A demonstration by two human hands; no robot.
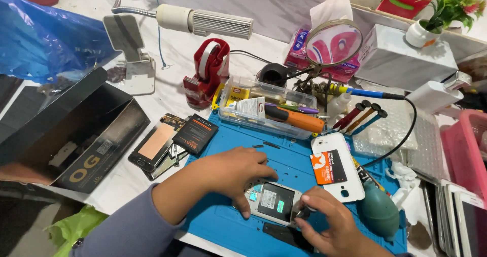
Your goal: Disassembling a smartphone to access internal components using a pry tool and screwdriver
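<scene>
Lying on blue mat [299,168], phone [274,202] w/ back off, long axis running L–R. Left hand [231,173] pins its L end, fingers spread; right hand [329,219] pinches R edge, nearer the white cover [350,186].

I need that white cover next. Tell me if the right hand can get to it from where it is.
Probably yes. The right hand sits at the opened phone, and the white cover lies just beyond it on the mat, nothing between.
</scene>
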